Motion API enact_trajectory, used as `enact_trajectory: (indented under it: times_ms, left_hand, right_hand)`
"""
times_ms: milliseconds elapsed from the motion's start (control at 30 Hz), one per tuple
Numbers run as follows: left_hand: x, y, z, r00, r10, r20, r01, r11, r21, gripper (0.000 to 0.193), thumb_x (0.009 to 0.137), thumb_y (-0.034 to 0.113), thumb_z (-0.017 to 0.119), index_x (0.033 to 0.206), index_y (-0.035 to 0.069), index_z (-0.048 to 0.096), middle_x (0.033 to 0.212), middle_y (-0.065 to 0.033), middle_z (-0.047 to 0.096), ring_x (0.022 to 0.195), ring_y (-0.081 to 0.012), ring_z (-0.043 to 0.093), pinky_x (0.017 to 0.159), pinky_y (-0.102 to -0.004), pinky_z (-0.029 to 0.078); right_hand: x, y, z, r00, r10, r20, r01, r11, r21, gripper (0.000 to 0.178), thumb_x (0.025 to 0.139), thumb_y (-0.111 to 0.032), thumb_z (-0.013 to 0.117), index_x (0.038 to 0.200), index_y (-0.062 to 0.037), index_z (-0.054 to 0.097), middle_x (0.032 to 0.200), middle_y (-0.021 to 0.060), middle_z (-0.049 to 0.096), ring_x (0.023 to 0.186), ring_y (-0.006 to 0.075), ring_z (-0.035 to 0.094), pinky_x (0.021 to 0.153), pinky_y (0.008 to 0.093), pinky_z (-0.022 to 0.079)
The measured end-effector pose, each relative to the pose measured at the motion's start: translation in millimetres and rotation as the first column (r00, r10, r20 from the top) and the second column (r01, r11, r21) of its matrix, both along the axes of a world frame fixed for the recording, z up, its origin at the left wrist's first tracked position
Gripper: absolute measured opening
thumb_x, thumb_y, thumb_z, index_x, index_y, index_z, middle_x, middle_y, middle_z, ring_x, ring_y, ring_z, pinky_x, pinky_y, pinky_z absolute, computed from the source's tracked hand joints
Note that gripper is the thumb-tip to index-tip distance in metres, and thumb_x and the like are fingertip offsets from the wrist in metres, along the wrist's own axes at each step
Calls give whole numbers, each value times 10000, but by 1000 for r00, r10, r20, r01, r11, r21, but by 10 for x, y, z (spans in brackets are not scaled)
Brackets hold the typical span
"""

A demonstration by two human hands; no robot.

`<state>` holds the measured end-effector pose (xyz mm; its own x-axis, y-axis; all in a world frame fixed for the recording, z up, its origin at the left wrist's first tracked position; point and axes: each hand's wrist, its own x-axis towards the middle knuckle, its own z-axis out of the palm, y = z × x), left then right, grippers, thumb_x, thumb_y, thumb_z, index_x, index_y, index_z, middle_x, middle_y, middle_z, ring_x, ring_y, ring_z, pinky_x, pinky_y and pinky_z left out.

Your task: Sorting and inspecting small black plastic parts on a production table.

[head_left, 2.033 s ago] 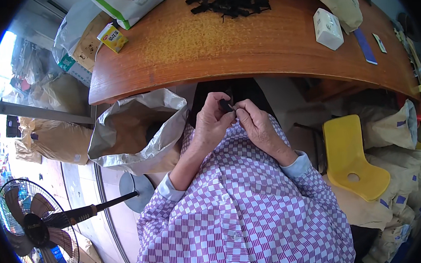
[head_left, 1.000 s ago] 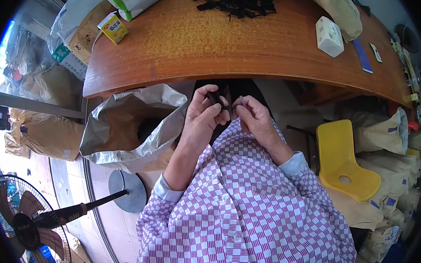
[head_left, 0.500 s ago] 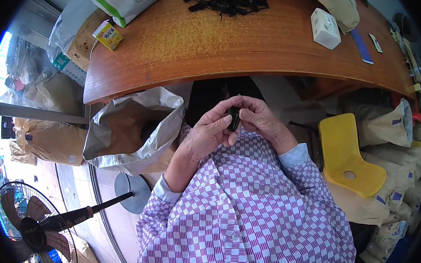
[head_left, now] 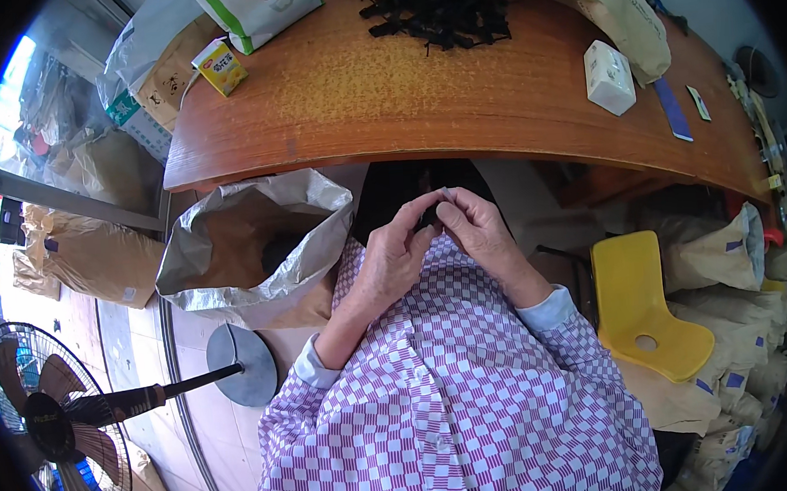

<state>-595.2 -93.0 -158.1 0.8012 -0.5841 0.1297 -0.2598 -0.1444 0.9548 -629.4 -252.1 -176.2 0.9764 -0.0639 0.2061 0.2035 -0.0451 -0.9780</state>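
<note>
In front of my lap, my left hand [head_left: 396, 256] and my right hand [head_left: 481, 237] meet with fingertips pinched together. Between them a small black piece [head_left: 429, 216] shows only as a dark sliver; the fingers cover most of it, and its kind cannot be made out. Beside my left forearm stands an open paper sack [head_left: 260, 296] with a silvery lining and something dark inside. Beyond the hands, on the wooden table [head_left: 339, 112], lies a heap of black strip-like pieces [head_left: 441, 9].
A yellow drink carton [head_left: 220, 69], a white-green bag [head_left: 259, 13], a white tissue pack [head_left: 609, 78] and a brown sack [head_left: 610, 11] sit on the table. To the left stands a fan [head_left: 55, 424]; to the right, a yellow chair [head_left: 640, 310] near stacked sacks [head_left: 723, 332].
My fingers have closed further over the black piece, which showed more plainly before. The right hand has turned, its thumb now pointing up. The view has shifted slightly.
</note>
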Motion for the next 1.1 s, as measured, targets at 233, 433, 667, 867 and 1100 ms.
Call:
enact_trajectory:
  times_ms: [233,433,667,867,1100]
  left_hand:
    - [-5,117,-53,982,101,-162,-130,975,-182,384,927,-15,456,1307,41,462,940,-25,557,868,-83,569,739,-213,507]
    - [1,183,-77,982,165,-96,-183,959,-216,393,916,-10,482,1305,45,466,917,-59,589,800,-76,560,710,-219,494]
    - [126,202,-29,957,288,29,-275,936,-220,380,886,-26,510,1260,39,509,910,-113,622,797,-123,597,697,-245,482]
    - [298,240,43,902,407,147,-389,911,-134,395,826,-79,521,1208,21,547,982,-177,632,864,-250,645,745,-295,497]
    - [571,284,-65,901,431,52,-426,900,-89,420,829,-110,500,1231,9,535,1022,-97,618,883,-147,595,768,-240,469]
  right_hand:
    - [-107,259,358,899,213,-384,-49,918,394,375,1002,-277,396,1275,-23,446,574,-45,421,434,12,330,418,164,311]
    - [-23,409,350,897,221,-383,-65,922,381,335,1003,-228,395,1274,-34,434,596,-48,427,429,12,335,369,167,272]
    - [183,505,368,893,238,-381,-49,894,445,253,1001,-172,389,1222,-73,462,622,-51,437,429,6,331,354,160,246]
    - [459,577,413,871,318,-375,-89,852,516,260,995,-144,407,1245,-115,474,704,-64,453,475,-9,360,384,143,259]
    - [810,561,427,832,372,-412,-113,841,529,293,985,-122,431,1268,-52,457,791,-58,471,586,-4,417,474,140,344]
